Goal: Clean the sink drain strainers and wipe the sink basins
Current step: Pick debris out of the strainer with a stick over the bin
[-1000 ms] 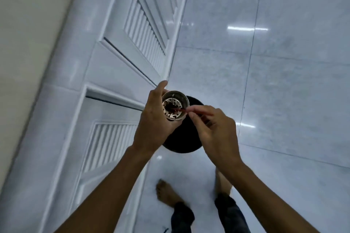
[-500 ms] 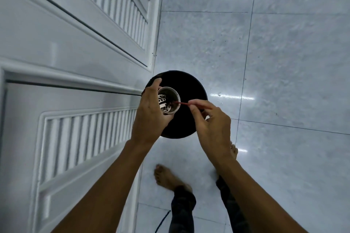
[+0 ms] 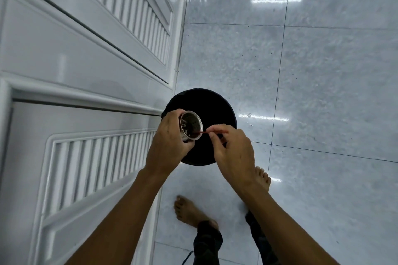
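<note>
Steel strainer, cup-shaped, tipped over a black bin.
Left hand wraps its wall; dark bits cling inside. Right hand, just beside, pinches a red stick poking in.

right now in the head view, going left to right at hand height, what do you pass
white louvered cabinet door → left hand → metal drain strainer → thin red stick → right hand → grey tiled floor
</note>
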`<state>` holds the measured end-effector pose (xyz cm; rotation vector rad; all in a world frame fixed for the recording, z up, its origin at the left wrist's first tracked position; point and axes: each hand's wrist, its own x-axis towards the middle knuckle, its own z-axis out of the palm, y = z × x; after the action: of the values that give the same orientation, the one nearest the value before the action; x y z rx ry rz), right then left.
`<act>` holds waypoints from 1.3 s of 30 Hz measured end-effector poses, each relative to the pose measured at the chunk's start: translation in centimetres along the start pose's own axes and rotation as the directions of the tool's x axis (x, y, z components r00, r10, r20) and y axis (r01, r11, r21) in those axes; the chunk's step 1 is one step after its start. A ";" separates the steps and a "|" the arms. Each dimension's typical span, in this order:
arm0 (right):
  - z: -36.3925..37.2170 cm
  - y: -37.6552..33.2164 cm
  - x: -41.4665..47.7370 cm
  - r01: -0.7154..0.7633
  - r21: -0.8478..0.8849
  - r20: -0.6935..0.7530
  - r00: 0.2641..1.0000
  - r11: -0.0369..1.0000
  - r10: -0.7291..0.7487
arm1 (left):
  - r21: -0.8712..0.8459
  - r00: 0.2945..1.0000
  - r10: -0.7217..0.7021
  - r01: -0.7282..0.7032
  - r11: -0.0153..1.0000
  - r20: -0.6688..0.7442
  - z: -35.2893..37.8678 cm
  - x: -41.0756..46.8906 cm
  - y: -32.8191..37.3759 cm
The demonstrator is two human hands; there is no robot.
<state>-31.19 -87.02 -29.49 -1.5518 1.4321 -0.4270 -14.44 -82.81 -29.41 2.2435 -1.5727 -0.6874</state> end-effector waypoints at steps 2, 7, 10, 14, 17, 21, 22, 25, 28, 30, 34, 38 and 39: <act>0.3 0.2 0.3 -0.029 -0.003 -0.038 0.999 1.000 0.029 | 0.004 1.000 0.012 -0.012 1.000 0.010 0.1 -0.4 -0.3; 1.7 0.5 -0.9 0.012 0.081 0.015 1.000 0.997 -0.013 | 0.022 0.999 0.039 -0.040 0.999 0.020 0.2 -0.8 -1.4; 2.1 1.2 -1.4 -0.071 0.087 0.001 0.997 0.994 0.071 | 0.051 0.997 0.064 -0.066 0.997 0.035 0.2 -1.0 -2.1; 2.1 0.6 -1.3 -0.128 0.308 -0.003 0.991 0.943 0.135 | -0.034 0.995 0.041 -0.038 0.999 0.088 -0.1 -1.1 -2.8; 2.4 -0.3 -1.3 -0.179 0.454 0.046 0.983 0.873 0.178 | -0.104 0.993 0.057 -0.045 0.993 0.107 -0.5 -0.9 -2.9; 2.0 -0.7 -1.4 -0.206 0.444 -0.014 0.971 0.872 0.237 | -0.171 0.997 0.063 -0.055 0.984 0.040 -1.2 -0.8 -2.3; 1.8 -0.7 -1.6 -0.200 0.469 -0.019 0.971 0.860 0.237 | -0.194 0.998 0.053 -0.047 0.980 0.028 -1.3 -0.8 -2.2; 1.4 -0.8 -2.4 -0.121 0.522 -0.031 0.987 0.844 0.161 | -0.228 0.999 0.034 -0.030 0.973 0.014 -1.6 -0.6 -1.9; 1.7 -0.5 -3.0 -0.079 0.460 -0.014 0.995 0.884 0.096 | -0.203 0.999 0.044 -0.040 0.978 0.013 -1.7 -0.5 -2.2; 2.1 0.0 -2.7 -0.087 0.354 -0.027 0.994 0.931 0.104 | -0.159 0.997 0.078 -0.072 0.985 0.029 -1.6 -0.7 -2.6; 3.1 1.2 -1.9 -0.108 0.328 -0.045 0.990 0.938 0.130 | -0.104 0.993 0.096 -0.088 0.991 0.074 -1.2 -0.9 -3.2; 4.2 2.3 -1.9 -0.231 0.491 0.083 0.972 0.840 0.219 | -0.094 0.989 0.092 -0.082 0.992 0.112 -0.7 -0.4 -3.6; 4.3 2.7 -1.8 -0.248 0.469 0.072 0.967 0.848 0.243 | -0.083 0.986 0.100 -0.090 0.992 0.133 -0.6 -0.2 -3.7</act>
<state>-29.85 -83.36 -33.18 -0.9592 1.3679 -0.5649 -11.25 -81.31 -30.75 2.0905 -1.6745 -0.8766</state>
